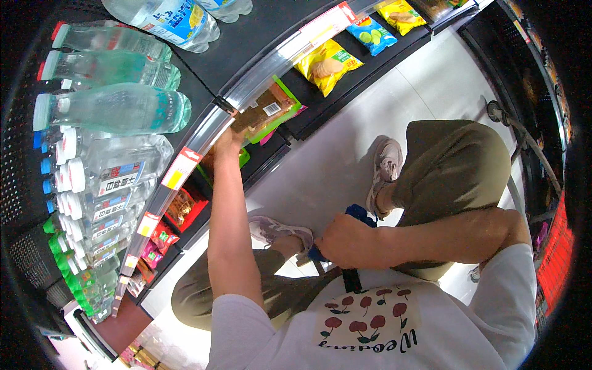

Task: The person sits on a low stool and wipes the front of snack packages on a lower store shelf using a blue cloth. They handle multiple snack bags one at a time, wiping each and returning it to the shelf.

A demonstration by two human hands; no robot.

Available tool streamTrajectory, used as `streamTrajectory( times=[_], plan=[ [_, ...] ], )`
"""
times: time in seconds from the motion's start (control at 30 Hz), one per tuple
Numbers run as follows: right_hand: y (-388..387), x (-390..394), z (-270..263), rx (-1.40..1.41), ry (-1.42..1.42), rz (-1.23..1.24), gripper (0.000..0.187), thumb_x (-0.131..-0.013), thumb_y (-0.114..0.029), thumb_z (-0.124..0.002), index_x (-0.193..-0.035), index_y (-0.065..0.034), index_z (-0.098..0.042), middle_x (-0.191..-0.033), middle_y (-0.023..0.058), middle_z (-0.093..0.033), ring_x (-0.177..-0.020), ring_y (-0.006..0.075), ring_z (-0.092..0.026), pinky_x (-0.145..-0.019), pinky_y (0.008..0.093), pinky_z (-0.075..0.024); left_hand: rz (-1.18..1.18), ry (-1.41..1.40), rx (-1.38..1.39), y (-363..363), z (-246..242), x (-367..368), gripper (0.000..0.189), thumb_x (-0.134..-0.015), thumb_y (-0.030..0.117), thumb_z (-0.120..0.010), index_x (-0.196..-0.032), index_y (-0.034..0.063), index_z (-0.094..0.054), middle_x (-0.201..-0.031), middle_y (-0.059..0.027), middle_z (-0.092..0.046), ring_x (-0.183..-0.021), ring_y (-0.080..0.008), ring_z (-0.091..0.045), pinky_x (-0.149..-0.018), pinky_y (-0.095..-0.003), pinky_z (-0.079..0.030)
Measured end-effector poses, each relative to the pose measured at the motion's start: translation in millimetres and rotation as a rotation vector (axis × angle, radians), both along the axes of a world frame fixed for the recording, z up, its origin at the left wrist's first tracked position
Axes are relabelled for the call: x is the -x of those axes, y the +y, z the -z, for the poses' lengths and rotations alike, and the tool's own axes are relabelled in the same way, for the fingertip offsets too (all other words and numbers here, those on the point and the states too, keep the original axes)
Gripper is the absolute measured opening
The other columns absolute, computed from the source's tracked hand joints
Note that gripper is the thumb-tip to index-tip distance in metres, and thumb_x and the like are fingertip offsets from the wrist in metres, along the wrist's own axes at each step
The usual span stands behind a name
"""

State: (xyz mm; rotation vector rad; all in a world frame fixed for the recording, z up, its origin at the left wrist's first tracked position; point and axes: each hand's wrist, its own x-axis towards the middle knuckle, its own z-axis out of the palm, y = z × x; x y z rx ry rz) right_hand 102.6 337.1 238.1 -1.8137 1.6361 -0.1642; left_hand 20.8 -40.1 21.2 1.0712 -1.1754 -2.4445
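Note:
My left hand reaches under the upper shelf's edge into the lower shelf. Its fingers are largely hidden beside a snack packet with brown contents, a green border and a barcode; whether they grip it I cannot tell. Close to my body, my right hand is closed around a dark blue cloth, which sticks out on both sides of the fist. Yellow chip bags and a blue chip bag lie farther along the same lower shelf.
Clear bottles with white caps and greenish bottles fill the upper shelf at left. A clear rail with price tags edges it. Red snack packets lie below. A red shopping basket or cart stands at right, on the tiled floor.

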Motion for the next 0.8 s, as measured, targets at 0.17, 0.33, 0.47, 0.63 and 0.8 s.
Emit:
streamTrajectory(
  times=[0.17, 0.33, 0.47, 0.63, 0.8],
  plan=[
    [0, 2, 0, 0.014, -0.036, 0.041, 0.019, -0.081, -0.018, -0.062, -0.092, -0.0022, -0.066, -0.077, 0.0153, -0.07, -0.072, 0.0298, -0.07, -0.059, 0.0434, -0.0519, -0.033, -0.068, -0.078, 38, -69, -29, 0.032, -0.085, 0.014, -0.067, -0.115, 0.005, -0.059, -0.112, -0.01, -0.063, -0.105, -0.0288, -0.06, -0.093, -0.0444, -0.05],
    [-19, 29, -31, -0.197, -0.159, 0.137, 0.025, -0.087, -0.025, -0.06, -0.098, -0.0027, -0.065, -0.084, 0.0188, -0.071, -0.078, 0.0344, -0.071, -0.063, 0.0477, -0.0537, -0.032, 0.063, -0.168, 67, -80, -82, 0.032, -0.083, 0.011, -0.067, -0.114, 0.0058, -0.061, -0.11, -0.009, -0.066, -0.101, -0.0266, -0.064, -0.086, -0.0434, -0.055],
    [-26, 62, -47, -0.105, -0.195, 0.338, 0.032, -0.095, -0.031, -0.055, -0.094, -0.0014, -0.066, -0.08, 0.0207, -0.069, -0.076, 0.0353, -0.07, -0.063, 0.0477, -0.0534, -0.031, 0.134, -0.168, 110, -113, -108, 0.042, -0.087, 0.012, -0.058, -0.127, 0.0049, -0.051, -0.126, -0.0139, -0.059, -0.112, -0.0312, -0.06, -0.092, -0.0514, -0.052],
    [-36, 104, -78, -0.027, -0.477, 0.866, 0.064, -0.097, -0.053, -0.05, -0.078, 0.0068, -0.062, -0.074, 0.0261, -0.064, -0.076, 0.0382, -0.067, -0.07, 0.0461, -0.0515, 0.027, 0.237, -0.211, 144, -138, -150, 0.052, -0.09, 0.018, -0.049, -0.139, 0.0032, -0.042, -0.132, -0.018, -0.056, -0.119, -0.0356, -0.057, -0.098, -0.0548, -0.049],
    [-47, 89, -29, 0.431, -0.54, 0.987, 0.059, -0.097, -0.051, -0.052, -0.099, 0.0074, -0.061, -0.084, 0.0259, -0.065, -0.083, 0.0353, -0.065, -0.078, 0.0433, -0.0505, -0.045, 0.148, -0.265, 187, -164, -177, 0.05, -0.091, 0.02, -0.049, -0.136, 0.0018, -0.044, -0.128, -0.0159, -0.058, -0.116, -0.0336, -0.059, -0.096, -0.052, -0.05]
  ],
)
